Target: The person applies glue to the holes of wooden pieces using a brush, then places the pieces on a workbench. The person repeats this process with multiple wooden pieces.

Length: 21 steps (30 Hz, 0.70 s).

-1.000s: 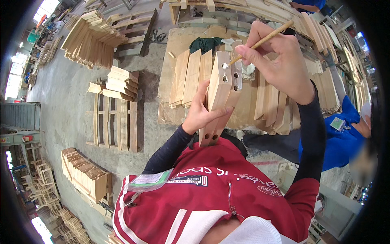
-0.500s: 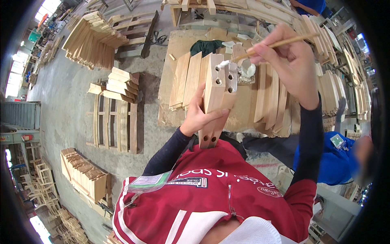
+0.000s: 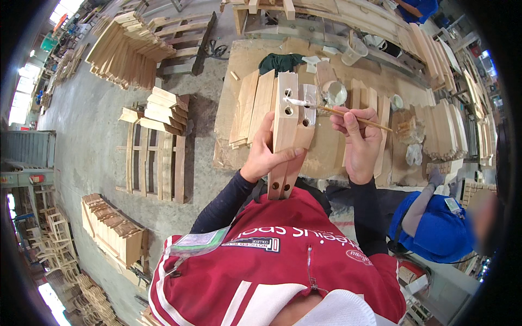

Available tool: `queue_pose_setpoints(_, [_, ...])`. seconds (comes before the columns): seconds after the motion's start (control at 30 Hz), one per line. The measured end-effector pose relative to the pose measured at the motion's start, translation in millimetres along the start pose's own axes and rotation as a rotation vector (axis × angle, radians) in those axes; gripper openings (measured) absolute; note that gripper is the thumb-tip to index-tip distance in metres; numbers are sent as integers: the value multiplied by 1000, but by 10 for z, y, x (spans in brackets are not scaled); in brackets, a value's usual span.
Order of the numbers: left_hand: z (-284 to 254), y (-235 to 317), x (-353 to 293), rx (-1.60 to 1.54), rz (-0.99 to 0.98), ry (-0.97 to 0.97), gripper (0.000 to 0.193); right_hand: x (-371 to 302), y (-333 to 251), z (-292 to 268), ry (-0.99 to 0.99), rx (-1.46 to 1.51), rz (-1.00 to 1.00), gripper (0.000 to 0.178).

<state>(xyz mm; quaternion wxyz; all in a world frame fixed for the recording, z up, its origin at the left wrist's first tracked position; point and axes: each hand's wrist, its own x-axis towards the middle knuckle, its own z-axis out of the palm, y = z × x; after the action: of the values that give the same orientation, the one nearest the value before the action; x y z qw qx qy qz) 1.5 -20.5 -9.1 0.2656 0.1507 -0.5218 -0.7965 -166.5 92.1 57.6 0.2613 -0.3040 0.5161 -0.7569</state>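
My left hand is closed around two pale wooden bars held side by side, a left wooden bar and a right wooden bar. Both have round holes drilled in their far and near ends. My right hand pinches the thin wooden handle of a brush. White paste covers its tip, which lies across the left bar's far end, between two holes. A shiny whitish coat shows on the right bar's far end. Just beyond the brush stands a pot of white paste.
Wooden bars lie on a cardboard-covered surface, near a dark green cloth and a clear plastic jug. A co-worker in blue is at my right. Pallets and wood stacks stand on the left floor.
My right hand has come down toward me and slightly left. The brush tip has moved from the bars' far edge to between the left bar's holes. My left hand keeps its hold.
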Motion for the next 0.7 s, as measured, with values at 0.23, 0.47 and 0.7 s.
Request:
queue_pose_setpoints(0.23, [-25, -37, 4, -15, -6, 4, 87, -33, 74, -34, -4, 32, 2, 10])
queue_pose_setpoints(0.47, [-72, -60, 34, 36, 61, -22, 77, -68, -2, -67, -26, -27, 38, 11])
queue_pose_setpoints(0.7, [-36, -25, 26, -1, -3, 12, 87, 109, 52, -43, 3, 12, 20, 10])
